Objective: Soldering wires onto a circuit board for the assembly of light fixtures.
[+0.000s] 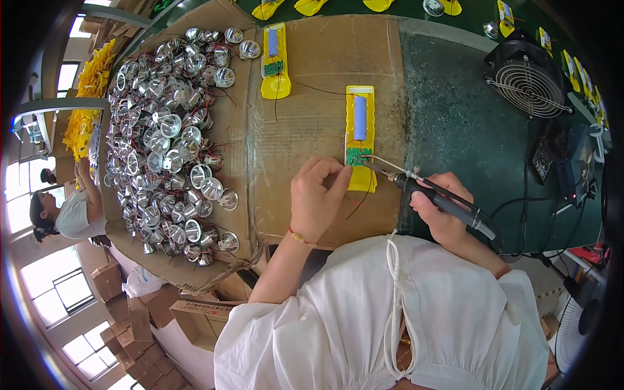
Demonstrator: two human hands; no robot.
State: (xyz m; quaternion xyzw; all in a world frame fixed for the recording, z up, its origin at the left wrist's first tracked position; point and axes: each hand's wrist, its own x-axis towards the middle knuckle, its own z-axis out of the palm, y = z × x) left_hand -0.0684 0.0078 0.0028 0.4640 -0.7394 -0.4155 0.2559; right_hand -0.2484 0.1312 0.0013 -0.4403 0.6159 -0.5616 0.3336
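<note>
Upright in front of me on cardboard lies a yellow plastic housing (362, 181) with a purple cylindrical battery (359, 119) and a small green circuit board (355, 156). My left hand (311, 198) is at the board's left edge, thumb and forefinger pinched together; what sits between them is too small to make out. In my right hand (445, 208) is a black-handled soldering iron (408, 184) with a thin metal feed tube, its tip end at the right side of the board. Dark wires trail from the housing.
A heap of silver reflector cups (162, 143) with wires fills a cardboard tray at left. A second yellow housing (275, 84) lies farther up. At right stand a fan with a round grille (528, 88) and a blue powered box (575, 172). Another person (75, 211) works at far left.
</note>
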